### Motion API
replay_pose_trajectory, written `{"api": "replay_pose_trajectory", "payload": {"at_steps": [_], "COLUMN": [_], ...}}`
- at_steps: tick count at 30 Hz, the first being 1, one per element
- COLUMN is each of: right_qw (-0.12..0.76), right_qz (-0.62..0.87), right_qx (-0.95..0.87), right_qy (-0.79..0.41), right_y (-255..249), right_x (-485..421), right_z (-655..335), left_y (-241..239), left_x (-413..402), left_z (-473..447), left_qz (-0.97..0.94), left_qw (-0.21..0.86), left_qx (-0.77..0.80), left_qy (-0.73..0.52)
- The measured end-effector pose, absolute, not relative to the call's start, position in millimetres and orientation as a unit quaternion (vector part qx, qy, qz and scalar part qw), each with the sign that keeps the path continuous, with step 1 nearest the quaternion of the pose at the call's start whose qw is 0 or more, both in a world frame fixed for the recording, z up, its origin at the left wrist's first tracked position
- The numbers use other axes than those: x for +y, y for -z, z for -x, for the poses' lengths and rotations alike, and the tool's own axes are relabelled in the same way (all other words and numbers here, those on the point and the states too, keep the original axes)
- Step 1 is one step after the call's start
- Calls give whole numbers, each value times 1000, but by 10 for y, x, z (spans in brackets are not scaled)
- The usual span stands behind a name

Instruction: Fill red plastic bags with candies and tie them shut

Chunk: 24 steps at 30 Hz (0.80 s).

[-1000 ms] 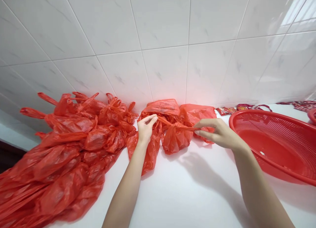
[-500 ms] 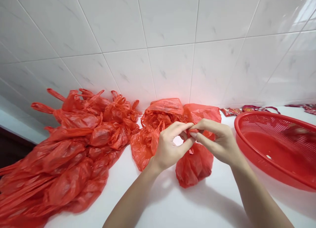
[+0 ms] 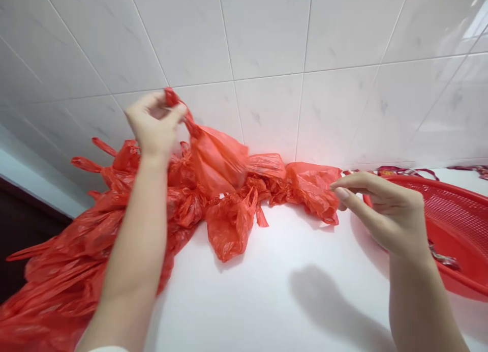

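Both hands were together at the knotted neck of one bag half a second ago; now they're apart. Left hand (image 3: pixel 157 120), upper left of frame, has thumb and fingers pinched on the top of the bag (image 3: pixel 220 161), which hangs slanting toward centre, blurred, in front of the heap (image 3: pixel 72 240) at left. Right hand (image 3: pixel 387 209), right of centre, half-curled, small gap between thumb and forefinger, nothing seen in its grip; fingertips overlap the edge of a loose bag (image 3: pixel 314 186), can't tell if touching. Basket (image 3: pixel 453 189) just beyond it, right edge. Two-handed work on this bag looks done, to my eye
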State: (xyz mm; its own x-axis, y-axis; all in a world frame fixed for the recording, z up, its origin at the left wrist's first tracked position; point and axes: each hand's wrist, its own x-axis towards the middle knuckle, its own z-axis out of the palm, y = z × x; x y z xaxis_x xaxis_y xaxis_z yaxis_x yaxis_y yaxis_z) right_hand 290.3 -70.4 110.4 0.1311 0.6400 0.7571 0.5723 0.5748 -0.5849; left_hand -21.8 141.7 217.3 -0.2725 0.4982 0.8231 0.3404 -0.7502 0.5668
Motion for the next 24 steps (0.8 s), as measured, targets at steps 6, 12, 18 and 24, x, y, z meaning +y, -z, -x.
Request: {"api": "replay_pose_trajectory", "payload": {"at_steps": [6,12,18,24], "right_qw": [596,568,529,488], "right_qz": [466,461,461,470], "right_qx": [-654,-681,-712,-735], "right_qy": [-8,-22,-22,-37], "right_y": [-1140,-1167,-1154,-1100], "right_x": [-747,-754,-721,-683], "right_z": [-2932,-2945,-2957,-2963], "left_y": [-2490,-2144,-1651,-1035], "left_x": [1975,1833,1389,1086], "left_z": [769,780,465,324], "left_qz": [-542,-584,-651,-713], "left_qw": [-76,-30,-44,-36], "left_qx": [548,647,655,636], "left_qy": [-633,-489,-382,-295]}}
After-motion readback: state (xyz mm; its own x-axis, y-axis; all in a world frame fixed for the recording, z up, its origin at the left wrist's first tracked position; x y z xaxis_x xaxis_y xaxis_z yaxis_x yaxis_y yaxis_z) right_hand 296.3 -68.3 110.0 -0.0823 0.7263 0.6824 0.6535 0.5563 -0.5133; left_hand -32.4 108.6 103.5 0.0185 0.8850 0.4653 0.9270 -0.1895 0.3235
